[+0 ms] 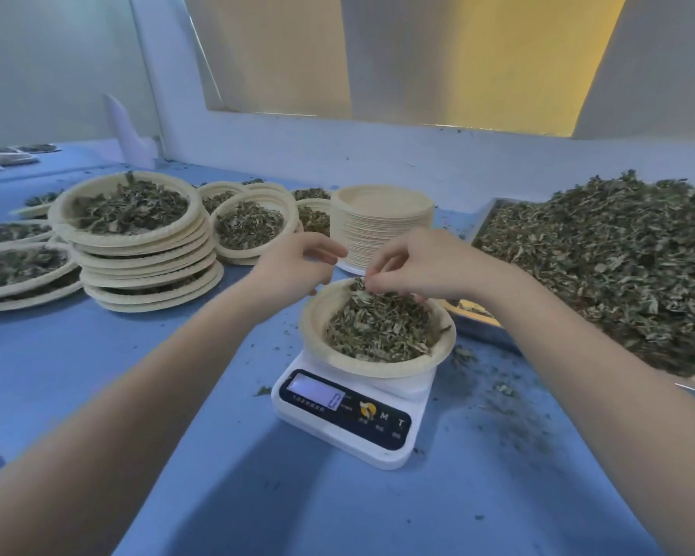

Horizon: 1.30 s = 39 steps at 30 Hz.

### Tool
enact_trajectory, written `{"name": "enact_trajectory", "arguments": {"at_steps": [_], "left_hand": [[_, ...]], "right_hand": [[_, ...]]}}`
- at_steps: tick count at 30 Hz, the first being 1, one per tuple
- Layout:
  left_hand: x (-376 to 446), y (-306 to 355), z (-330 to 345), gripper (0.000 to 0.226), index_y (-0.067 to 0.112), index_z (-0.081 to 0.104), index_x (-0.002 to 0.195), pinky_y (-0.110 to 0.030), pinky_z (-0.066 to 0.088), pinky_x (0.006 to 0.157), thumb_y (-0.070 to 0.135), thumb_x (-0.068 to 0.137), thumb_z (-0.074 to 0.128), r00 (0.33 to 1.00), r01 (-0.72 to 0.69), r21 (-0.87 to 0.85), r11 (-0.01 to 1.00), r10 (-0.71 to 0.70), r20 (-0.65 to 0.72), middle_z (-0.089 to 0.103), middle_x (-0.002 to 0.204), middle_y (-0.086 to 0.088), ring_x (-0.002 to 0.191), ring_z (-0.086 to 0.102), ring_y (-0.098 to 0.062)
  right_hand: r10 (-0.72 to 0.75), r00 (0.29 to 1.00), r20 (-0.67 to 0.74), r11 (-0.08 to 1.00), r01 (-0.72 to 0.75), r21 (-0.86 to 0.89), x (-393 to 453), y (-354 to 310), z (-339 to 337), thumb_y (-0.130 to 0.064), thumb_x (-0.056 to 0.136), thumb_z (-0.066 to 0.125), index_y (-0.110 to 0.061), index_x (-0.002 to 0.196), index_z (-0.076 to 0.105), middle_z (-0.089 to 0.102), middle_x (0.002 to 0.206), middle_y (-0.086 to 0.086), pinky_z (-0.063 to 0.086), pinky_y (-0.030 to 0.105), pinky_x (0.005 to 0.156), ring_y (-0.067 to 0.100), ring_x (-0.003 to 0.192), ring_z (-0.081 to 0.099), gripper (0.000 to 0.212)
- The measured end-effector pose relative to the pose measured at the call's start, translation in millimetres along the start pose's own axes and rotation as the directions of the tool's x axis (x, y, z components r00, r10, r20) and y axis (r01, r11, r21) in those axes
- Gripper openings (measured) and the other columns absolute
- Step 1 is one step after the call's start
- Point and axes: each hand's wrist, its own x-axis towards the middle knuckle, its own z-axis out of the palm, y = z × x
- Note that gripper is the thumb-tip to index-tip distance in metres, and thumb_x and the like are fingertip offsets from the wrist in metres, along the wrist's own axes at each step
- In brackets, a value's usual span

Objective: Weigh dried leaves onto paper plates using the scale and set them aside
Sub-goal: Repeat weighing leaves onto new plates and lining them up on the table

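While both hands work above the scale, here is how it stands:

Scale: white digital scale (348, 415) sits at centre on the blue tabletop (145, 387), its display lit but the reading too blurred to make out.
Plate on scale: a paper plate (378, 331) rests on the platform, heaped with dried leaves (380, 325).
Right hand: the right hand (422, 262) hovers over the plate's 12 o'clock edge, fingertips bunched down into the heap, its grip narrow and pinching a few leaves.
Left hand: the left hand (297, 266) hangs at the plate's 10 o'clock, just beside the rim, fingers loosely curled, its grip holding nothing that I can see.
Supply: a metal tray (474, 315) at 3 o'clock of the scale carries the big loose leaf pile (618, 266).
Empty plates: a tall stack of empty plates (382, 226) stands at 12 o'clock, behind the hands.
Set aside: a stack of filled plates (137, 242) rises at 9 to 10 o'clock, more filled plates (251, 224) just to its right, and flatter ones (17, 266) at the far left edge.
Crumbs: leaf bits (502, 399) are scattered on the tabletop at 4 o'clock of the scale.
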Motion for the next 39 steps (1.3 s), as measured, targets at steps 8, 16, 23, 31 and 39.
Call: {"name": "enact_trajectory", "arguments": {"at_steps": [8, 16, 23, 31, 39], "left_hand": [[1.2, 0.3, 14.3, 0.036, 0.033, 0.068, 0.086, -0.040, 0.049, 0.093, 0.000, 0.081, 0.053, 0.995, -0.092, -0.041, 0.995, 0.090, -0.045, 0.068, 0.096, 0.005, 0.097, 0.062, -0.023], [-1.5, -2.4, 17.6, 0.032, 0.028, 0.070, 0.090, -0.032, 0.049, 0.090, 0.001, 0.080, 0.055, 0.991, -0.117, -0.045, 0.992, 0.113, -0.077, 0.067, 0.097, 0.004, 0.091, 0.061, -0.023], [-0.7, -0.7, 24.4, 0.033, 0.035, 0.066, 0.083, -0.016, 0.044, 0.072, 0.004, 0.079, 0.057, 0.985, -0.131, -0.036, 0.991, 0.126, -0.119, 0.063, 0.088, 0.015, 0.070, 0.055, 0.001], [3.7, 7.1, 24.8, 0.032, 0.033, 0.064, 0.091, -0.022, 0.047, 0.078, 0.004, 0.083, 0.054, 0.975, -0.138, -0.116, 0.984, 0.114, -0.191, 0.061, 0.091, 0.013, 0.076, 0.057, 0.000], [9.4, 25.5, 19.0, 0.025, 0.027, 0.064, 0.111, -0.029, 0.047, 0.083, 0.022, 0.094, 0.046, 0.978, -0.156, -0.160, 0.975, 0.129, -0.165, 0.063, 0.100, 0.007, 0.094, 0.059, -0.011]], "right_hand": [[-0.046, 0.988, -0.144, 0.998, 0.052, 0.033, 0.2, 12.0, -2.8, -0.029, 0.082, 0.069, -0.028, 0.083, 0.074, 0.066, 0.080, -0.013, 0.035, 0.002, 0.042, -0.016, 0.053, 0.052, 0.005], [-0.045, 0.987, -0.155, 0.999, 0.042, -0.023, -12.5, 17.5, -12.6, -0.040, 0.081, 0.069, -0.037, 0.084, 0.070, 0.067, 0.090, -0.013, 0.048, 0.017, 0.054, -0.006, 0.045, 0.053, 0.004], [-0.084, 0.994, 0.075, 0.931, 0.105, -0.350, -4.5, 11.5, 12.6, -0.065, 0.070, 0.065, -0.047, 0.123, 0.055, 0.058, 0.120, -0.009, 0.038, 0.028, 0.078, 0.004, 0.096, 0.049, 0.057], [-0.157, 0.981, -0.112, 0.973, 0.134, -0.189, 5.0, 0.8, 4.8, -0.026, 0.072, 0.073, -0.036, 0.086, 0.067, 0.060, 0.076, -0.017, 0.037, 0.003, 0.059, -0.009, 0.070, 0.053, 0.018], [-0.196, 0.953, -0.232, 0.978, 0.173, -0.113, 5.1, -14.2, -21.6, -0.022, 0.073, 0.071, -0.037, 0.084, 0.069, 0.065, 0.082, -0.005, 0.034, 0.002, 0.055, 0.003, 0.078, 0.055, 0.018]]}}
